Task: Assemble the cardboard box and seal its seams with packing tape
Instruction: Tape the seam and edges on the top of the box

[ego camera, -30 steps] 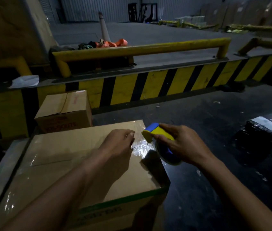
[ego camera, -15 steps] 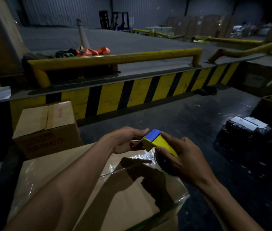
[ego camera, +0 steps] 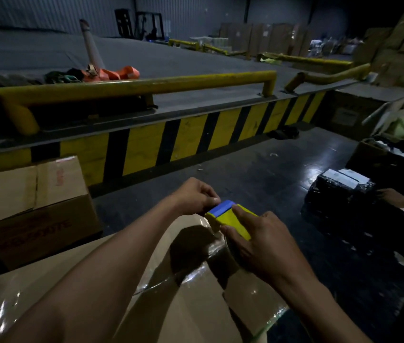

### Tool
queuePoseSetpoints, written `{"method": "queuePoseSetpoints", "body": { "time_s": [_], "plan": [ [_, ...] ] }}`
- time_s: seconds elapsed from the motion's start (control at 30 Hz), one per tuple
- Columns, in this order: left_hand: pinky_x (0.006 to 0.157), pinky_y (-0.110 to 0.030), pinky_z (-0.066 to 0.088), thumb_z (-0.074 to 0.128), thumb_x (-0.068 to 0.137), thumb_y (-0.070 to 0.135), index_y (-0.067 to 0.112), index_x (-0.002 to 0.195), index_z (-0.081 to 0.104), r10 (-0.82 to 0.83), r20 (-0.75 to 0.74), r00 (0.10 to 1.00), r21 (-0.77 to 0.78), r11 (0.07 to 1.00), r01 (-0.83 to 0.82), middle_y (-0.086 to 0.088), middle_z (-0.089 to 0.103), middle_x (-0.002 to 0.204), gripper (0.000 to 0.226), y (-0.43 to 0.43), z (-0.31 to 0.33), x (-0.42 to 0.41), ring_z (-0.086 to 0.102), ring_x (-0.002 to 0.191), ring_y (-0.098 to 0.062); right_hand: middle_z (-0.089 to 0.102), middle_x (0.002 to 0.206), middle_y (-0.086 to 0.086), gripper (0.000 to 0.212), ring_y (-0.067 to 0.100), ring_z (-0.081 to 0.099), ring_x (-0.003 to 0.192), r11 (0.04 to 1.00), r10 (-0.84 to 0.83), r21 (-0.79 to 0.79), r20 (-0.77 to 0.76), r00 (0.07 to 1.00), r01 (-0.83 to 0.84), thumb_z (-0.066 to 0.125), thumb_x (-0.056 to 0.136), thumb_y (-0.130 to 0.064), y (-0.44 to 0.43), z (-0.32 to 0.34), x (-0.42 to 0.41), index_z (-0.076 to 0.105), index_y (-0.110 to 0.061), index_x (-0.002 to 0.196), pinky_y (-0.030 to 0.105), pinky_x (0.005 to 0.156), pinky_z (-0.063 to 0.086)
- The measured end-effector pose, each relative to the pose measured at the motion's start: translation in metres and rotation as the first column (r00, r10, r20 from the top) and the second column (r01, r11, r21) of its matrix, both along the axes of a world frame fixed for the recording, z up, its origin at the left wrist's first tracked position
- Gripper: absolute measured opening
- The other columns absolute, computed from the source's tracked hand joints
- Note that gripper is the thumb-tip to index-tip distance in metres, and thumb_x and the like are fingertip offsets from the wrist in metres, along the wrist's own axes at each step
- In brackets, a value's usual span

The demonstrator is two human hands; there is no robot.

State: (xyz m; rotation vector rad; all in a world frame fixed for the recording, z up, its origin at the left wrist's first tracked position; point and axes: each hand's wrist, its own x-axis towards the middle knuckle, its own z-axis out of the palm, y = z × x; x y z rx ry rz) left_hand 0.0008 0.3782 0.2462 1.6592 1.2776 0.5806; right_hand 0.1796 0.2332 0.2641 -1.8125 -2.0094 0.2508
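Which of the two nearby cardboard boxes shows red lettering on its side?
The smaller box at left, standing against the striped kerb. The larger box nearest the camera shows only its plain brown top with glossy tape.

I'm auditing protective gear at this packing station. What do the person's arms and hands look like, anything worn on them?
No gloves on the left hand or right hand, and no ring, watch or wristband shows. The left forearm and right forearm are bare, with no sleeve as far as the frame reaches. Dim light hides finer marks.
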Motion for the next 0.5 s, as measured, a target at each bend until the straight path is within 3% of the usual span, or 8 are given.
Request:
{"method": "queuePoseSetpoints", "body": {
  "time_s": [0.1,0.2,0.3,0.5],
  "plan": [
    [0.062,-0.030,0.055,0.068,0.092,0.008,-0.002,0.093,0.070,0.054,0.040,0.998,-0.028,0.998,-0.053,-0.017,0.071,0.080,0.010,0.018,-0.014,-0.018,0.065,0.068,-0.019,0.047,0.082,0.001,0.070,0.026,0.053,0.096,0.999,-0.009,-0.041,0.020,1.000,0.010,0.031,0.081,-0.078,0.003,-0.008,-0.003,0.048,-0.040,0.139,0.031,0.065,0.029],
    [0.059,-0.033,0.052,0.069,0.093,0.013,0.004,0.091,0.072,0.058,-0.018,0.998,0.007,0.998,-0.058,-0.017,0.074,0.082,0.010,0.033,-0.026,-0.022,0.066,0.065,-0.020,0.051,0.093,0.006,0.059,0.028,0.053,0.097,0.995,-0.015,-0.094,0.009,1.000,0.016,0.039,0.087,-0.072,0.010,-0.013,-0.014,0.049,-0.039,0.135,0.032,0.063,0.032],
    [0.062,-0.027,0.058,0.071,0.090,0.014,0.013,0.089,0.075,0.035,-0.060,0.998,0.100,0.995,-0.029,-0.006,0.075,0.078,0.004,0.049,-0.032,-0.020,0.070,0.068,-0.013,0.049,0.095,0.006,0.060,0.030,0.055,0.101,0.992,-0.045,-0.121,-0.008,0.999,0.043,0.042,0.089,-0.069,0.022,-0.012,-0.020,0.044,-0.040,0.141,0.032,0.069,0.034],
    [0.057,-0.014,0.051,0.074,0.088,0.013,0.018,0.086,0.074,0.069,-0.157,0.985,0.208,0.977,-0.035,0.003,0.072,0.074,0.005,0.070,-0.046,-0.028,0.068,0.066,-0.004,0.053,0.103,0.006,0.068,0.029,0.057,0.108,0.972,-0.073,-0.221,0.020,0.997,0.076,0.042,0.085,-0.075,0.033,-0.010,-0.022,0.044,-0.039,0.143,0.034,0.077,0.043]
  ]
}}
